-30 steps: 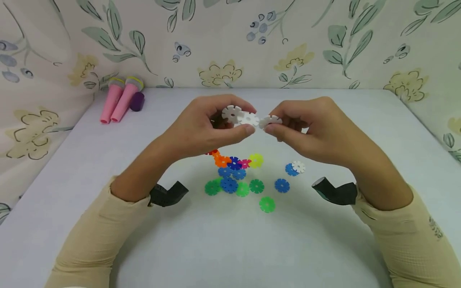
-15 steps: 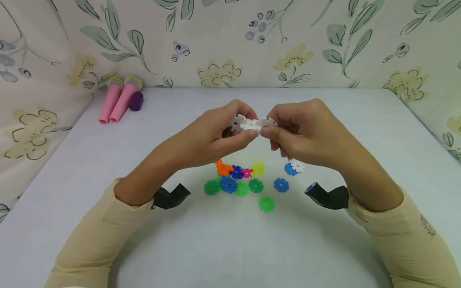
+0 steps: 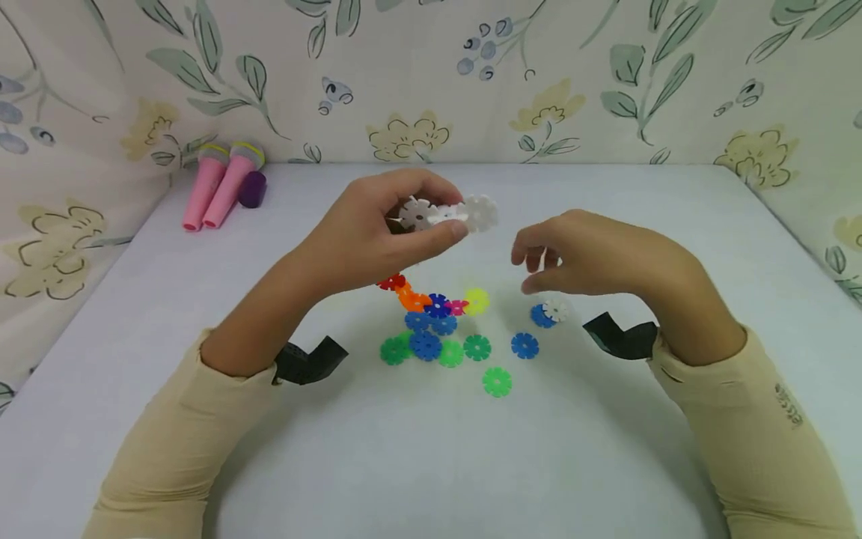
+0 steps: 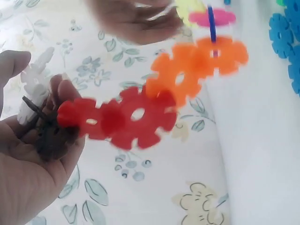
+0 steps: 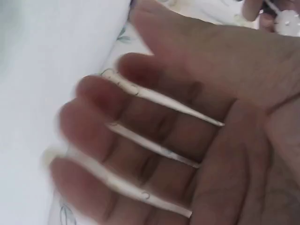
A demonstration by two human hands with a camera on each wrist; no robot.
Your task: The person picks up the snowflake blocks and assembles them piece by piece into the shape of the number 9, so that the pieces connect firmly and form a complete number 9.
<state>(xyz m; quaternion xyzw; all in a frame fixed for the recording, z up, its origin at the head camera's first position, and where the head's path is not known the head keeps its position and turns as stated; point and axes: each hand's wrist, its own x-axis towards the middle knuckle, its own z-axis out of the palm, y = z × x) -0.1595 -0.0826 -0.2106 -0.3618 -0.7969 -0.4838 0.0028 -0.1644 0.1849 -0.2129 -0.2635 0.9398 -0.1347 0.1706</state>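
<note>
My left hand holds up a chain of notched plastic snowflake discs, pinching its white discs between thumb and fingers. In the left wrist view a dark brown disc lies against the palm. From it run red discs and orange discs, then dark blue, pink and yellow ones. My right hand is apart from the chain, fingers loosely bent and nothing in them. Below it a white disc overlaps a blue disc on the table.
Loose blue discs and green discs lie on the white table in front of me. Two pink toy microphones and a purple cylinder are at the back left. Floral cloth hangs behind.
The right hand brought a white disc against the chain's white end, then let go and moved down and right. The white disc stays on the chain, which the left hand has lifted slightly leftward.
</note>
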